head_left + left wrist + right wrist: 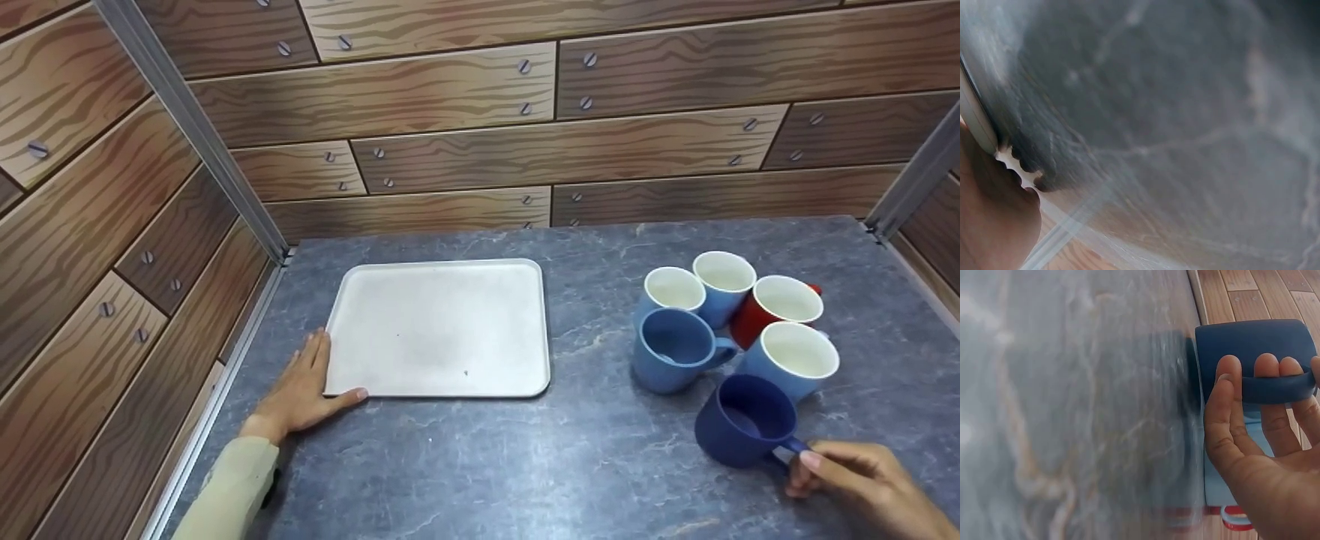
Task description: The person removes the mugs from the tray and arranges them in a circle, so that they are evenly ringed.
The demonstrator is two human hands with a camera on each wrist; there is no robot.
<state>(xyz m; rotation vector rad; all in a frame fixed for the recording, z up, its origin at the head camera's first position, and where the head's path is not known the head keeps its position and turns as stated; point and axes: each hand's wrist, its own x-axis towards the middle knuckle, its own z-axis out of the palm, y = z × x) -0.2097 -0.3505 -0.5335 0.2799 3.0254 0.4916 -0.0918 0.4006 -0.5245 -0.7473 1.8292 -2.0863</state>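
A dark blue mug (742,424) stands upright at the front of a group of mugs. My right hand (862,472) grips its handle; in the right wrist view the fingers go through the loop of the dark blue mug (1252,340). At the left, my left hand (296,390) rests against the near left corner of a white rectangular tray (439,330). Its fingers lie straight along the tray's left side and its thumb touches the front edge. Only part of the left hand (994,208) shows in the left wrist view, beside the tray's rim.
Behind the dark blue mug stand a plain blue mug (667,360), a red mug (750,322) with a white inside, and several light blue ones with white insides, packed close together. Wood-patterned walls (465,97) border the grey marbled table (480,465) at the back and sides.
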